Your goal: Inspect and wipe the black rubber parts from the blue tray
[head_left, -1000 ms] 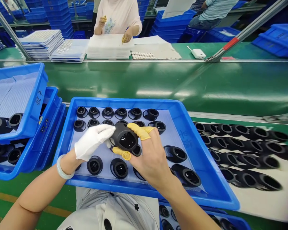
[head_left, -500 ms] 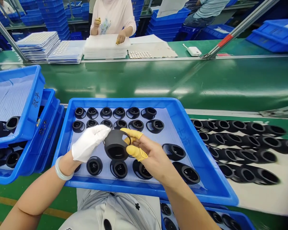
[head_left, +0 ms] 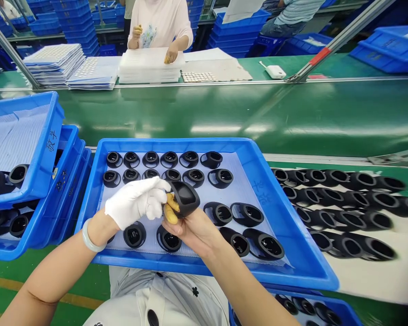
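Note:
My two hands hold a black moulded rubber cup above the middle of the blue tray. My left hand, in a white fabric glove with a pale bangle at the wrist, presses its fingertips against the cup's left side. My right hand, palm up with yellow finger cots, grips the cup from below. Its yellow-capped fingers show between the cup and the glove. Several similar black cups sit in rows on the tray's pale liner beneath and around my hands.
The blue tray's rim surrounds the cups. Stacked blue crates with black cups stand at left. Rows of black cups lie on a white sheet at right. Beyond the green conveyor belt, a co-worker handles white sheet stacks.
The cup has turned and moved right, its opening now facing up. My right hand has rolled palm up, uncovering more cups on the tray. The co-worker's hands have barely moved.

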`<action>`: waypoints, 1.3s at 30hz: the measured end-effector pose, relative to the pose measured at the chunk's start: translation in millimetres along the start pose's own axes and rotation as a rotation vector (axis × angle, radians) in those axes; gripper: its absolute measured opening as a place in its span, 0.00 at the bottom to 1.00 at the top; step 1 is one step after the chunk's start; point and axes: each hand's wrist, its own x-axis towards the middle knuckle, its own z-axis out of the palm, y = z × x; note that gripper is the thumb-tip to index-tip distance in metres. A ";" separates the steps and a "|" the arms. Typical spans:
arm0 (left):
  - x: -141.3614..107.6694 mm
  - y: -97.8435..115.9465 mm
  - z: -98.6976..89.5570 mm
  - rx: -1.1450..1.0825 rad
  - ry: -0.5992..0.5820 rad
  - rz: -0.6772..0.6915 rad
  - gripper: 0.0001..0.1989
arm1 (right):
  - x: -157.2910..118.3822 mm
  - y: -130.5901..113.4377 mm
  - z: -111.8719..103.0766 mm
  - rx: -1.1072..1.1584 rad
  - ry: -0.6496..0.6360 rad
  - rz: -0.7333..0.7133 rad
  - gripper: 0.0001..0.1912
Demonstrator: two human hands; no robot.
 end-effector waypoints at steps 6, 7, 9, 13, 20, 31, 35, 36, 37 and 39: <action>-7.7 -1.8 11.8 0.345 -0.007 0.287 0.15 | 2.3 4.0 -5.4 -0.185 0.060 -0.144 0.06; -9.0 -1.6 14.3 0.398 0.016 0.317 0.14 | 2.1 4.3 -6.9 -0.237 0.069 -0.195 0.06; -11.4 -1.5 18.6 0.498 0.099 0.338 0.12 | 0.8 4.8 -10.4 -0.388 0.117 -0.359 0.04; -14.9 -3.2 21.8 0.699 0.218 0.405 0.10 | -4.5 3.9 -17.8 -0.852 0.326 -0.835 0.09; -16.8 -4.1 15.5 0.946 0.186 0.705 0.09 | -10.4 -4.3 -19.1 -1.171 0.340 -1.359 0.15; -14.2 5.4 8.1 0.778 0.247 0.561 0.08 | -26.7 -1.4 -0.3 -0.756 0.005 -0.963 0.07; -8.5 5.5 4.2 0.686 0.139 0.431 0.10 | -31.8 -0.9 7.2 -0.431 -0.116 -0.591 0.08; -7.1 4.4 3.0 0.671 0.109 0.411 0.09 | -31.9 -1.1 8.4 -0.373 -0.125 -0.541 0.10; -6.0 3.0 1.8 0.660 0.089 0.378 0.09 | -31.7 -1.5 9.3 -0.323 -0.134 -0.506 0.11; -4.2 -0.6 -0.8 0.640 0.095 0.276 0.09 | -31.0 -2.8 10.8 -0.248 -0.157 -0.458 0.13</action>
